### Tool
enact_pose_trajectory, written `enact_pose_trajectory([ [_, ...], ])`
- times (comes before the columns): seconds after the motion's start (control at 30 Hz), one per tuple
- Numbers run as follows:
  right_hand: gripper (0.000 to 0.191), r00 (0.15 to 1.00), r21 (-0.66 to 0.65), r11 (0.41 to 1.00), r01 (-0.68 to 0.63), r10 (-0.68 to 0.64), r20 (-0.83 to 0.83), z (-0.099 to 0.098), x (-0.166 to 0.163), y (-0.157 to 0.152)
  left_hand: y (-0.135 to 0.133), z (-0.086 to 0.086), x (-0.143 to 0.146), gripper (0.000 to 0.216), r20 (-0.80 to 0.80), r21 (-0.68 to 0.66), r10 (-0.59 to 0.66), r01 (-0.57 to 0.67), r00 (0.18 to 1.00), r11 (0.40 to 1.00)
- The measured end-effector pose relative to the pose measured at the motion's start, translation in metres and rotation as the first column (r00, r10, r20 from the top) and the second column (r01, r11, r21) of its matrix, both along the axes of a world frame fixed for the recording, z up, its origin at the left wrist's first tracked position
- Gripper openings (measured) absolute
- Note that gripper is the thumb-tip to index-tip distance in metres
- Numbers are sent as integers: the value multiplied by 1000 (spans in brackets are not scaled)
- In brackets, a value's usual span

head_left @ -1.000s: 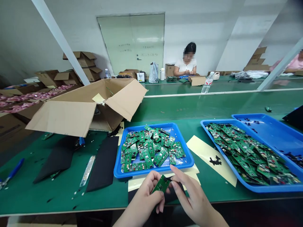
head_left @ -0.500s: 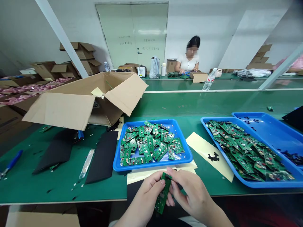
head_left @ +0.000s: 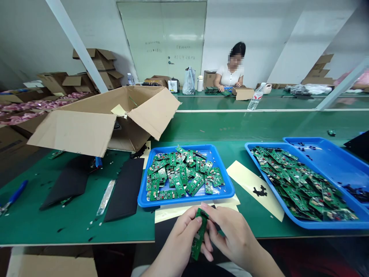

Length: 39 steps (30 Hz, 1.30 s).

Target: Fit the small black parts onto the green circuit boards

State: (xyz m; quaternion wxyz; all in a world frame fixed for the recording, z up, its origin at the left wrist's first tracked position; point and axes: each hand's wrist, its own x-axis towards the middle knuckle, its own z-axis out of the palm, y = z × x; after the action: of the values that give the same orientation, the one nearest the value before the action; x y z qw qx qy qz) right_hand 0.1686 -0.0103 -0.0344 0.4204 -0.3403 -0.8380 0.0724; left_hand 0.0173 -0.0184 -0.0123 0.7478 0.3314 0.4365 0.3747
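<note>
Close to my body, at the table's front edge, a narrow green circuit board (head_left: pixel 198 239) is held at a slant. My left hand (head_left: pixel 183 234) grips it along its length, thumb across its face. My right hand (head_left: pixel 230 229) is closed at the board's upper end, thumb and fingertips pressed there beside a small black piece (head_left: pixel 203 215); the fingertips partly hide this piece. Just beyond my hands, a blue tray (head_left: pixel 190 202) holds a loose pile of circuit boards (head_left: pixel 180 175).
At right, a second blue tray (head_left: pixel 276 204) is heaped with boards; another tray (head_left: pixel 325 148) behind it holds small black parts. Black bits (head_left: pixel 260 191) lie on yellow paper (head_left: pixel 245 175). An open carton (head_left: pixel 72 127), black sheets (head_left: pixel 123 192) and pliers (head_left: pixel 17 192) occupy the left. A co-worker (head_left: pixel 230 75) sits opposite.
The circuit board has turned slightly in my hands and its lower end has moved a little to the right. Both hands keep nearly the same place and grip.
</note>
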Motion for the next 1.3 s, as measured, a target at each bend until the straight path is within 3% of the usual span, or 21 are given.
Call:
enact_pose_trajectory([
  [0.8,43,997,48,999,7,-10,72,1,-1,0,-3,0,4,23,-47,-11,20,-21,999,1000],
  [1.03,41,997,73,997,13,-19,77,3,-2,2,1,-12,4,39,-39,49,-8,10,999,999],
  [1.3,43,996,6,1000,25,-25,84,8,3,1,-1,-11,2,36,-111,90,-18,28,994,996],
])
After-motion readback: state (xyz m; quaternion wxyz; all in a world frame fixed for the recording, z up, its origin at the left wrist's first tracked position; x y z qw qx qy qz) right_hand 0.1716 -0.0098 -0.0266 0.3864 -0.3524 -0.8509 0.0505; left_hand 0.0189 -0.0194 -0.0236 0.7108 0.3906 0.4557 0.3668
